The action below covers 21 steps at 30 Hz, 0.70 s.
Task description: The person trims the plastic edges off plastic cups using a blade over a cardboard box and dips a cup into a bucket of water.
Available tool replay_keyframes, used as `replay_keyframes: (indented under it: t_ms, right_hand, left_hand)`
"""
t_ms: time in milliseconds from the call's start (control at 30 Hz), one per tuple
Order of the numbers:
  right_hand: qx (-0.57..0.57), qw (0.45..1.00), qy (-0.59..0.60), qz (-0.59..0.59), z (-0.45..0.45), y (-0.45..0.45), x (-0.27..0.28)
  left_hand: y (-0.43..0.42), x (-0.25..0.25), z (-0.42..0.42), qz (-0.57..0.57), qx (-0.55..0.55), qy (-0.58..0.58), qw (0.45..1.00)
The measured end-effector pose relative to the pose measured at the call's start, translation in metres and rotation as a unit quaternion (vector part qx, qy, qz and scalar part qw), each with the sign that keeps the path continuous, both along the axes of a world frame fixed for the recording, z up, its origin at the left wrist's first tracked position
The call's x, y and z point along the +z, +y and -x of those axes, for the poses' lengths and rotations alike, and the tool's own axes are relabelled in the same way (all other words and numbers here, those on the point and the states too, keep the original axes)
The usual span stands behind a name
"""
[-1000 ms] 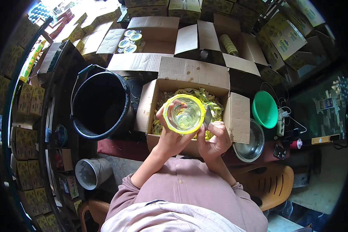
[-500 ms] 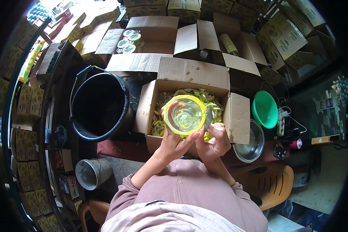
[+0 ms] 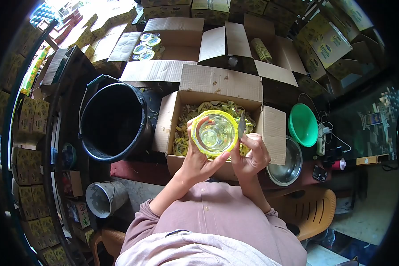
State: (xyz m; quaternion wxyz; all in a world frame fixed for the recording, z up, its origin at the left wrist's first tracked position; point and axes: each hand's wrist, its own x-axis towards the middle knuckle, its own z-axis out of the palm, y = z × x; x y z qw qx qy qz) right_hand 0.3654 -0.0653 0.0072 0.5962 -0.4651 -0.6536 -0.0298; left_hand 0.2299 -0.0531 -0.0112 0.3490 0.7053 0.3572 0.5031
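A clear round cup (image 3: pixel 215 134) with a yellow rim is held above an open cardboard box (image 3: pixel 221 84). My left hand (image 3: pixel 197 157) is wrapped round the cup's left and lower side. In my right hand (image 3: pixel 252 155), a small dark blade (image 3: pixel 242 125) is pinched, pointing up beside the cup's right edge. Inside the box lie yellow-green scraps (image 3: pixel 181 133), partly hidden by the cup and hands.
A black bucket (image 3: pixel 113 122) stands left of the box. On the right are a green bowl (image 3: pixel 303 125) and a metal bowl (image 3: pixel 292 166). Behind, an open box (image 3: pixel 177 33) holds lidded cups (image 3: pixel 147 46); another holds a stack (image 3: pixel 261 50).
The cup has shifted slightly right and tilted. My right hand and the blade have moved a little right, and the blade now stands more upright, apart from the rim.
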Motion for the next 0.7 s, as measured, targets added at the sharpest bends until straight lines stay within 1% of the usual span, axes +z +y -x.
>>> replay_keyframes:
  t_ms: [67,267,367,467,567,667,700]
  right_hand:
    - [-0.002,1.000,0.003,0.004,-0.001,0.000,0.001]
    - [0.000,1.000,-0.013,0.017,-0.003,-0.001,0.008]
    - [-0.013,0.999,-0.029,0.025,-0.003,-0.002,0.010]
    - [-0.021,0.998,-0.055,0.025,-0.003,-0.003,0.012]
    - [-0.033,0.997,-0.067,0.032,-0.002,-0.005,0.014]
    - [-0.024,0.998,-0.030,0.059,0.001,-0.006,0.014]
    - [-0.023,0.997,-0.017,0.070,0.002,-0.006,0.014]
  left_hand:
    - [-0.001,0.002,-0.001,0.013,-0.016,-0.023,1.000]
    - [0.003,0.007,0.005,0.007,-0.038,-0.017,0.999]
    - [0.006,0.008,0.009,-0.030,-0.036,0.038,0.998]
    - [0.005,0.011,0.011,-0.004,-0.044,0.019,0.999]
    - [0.007,0.013,0.012,-0.019,-0.047,0.008,0.999]
    - [0.006,0.009,0.013,0.001,-0.039,0.022,0.999]
    - [0.005,0.007,0.012,0.015,-0.039,0.004,0.999]
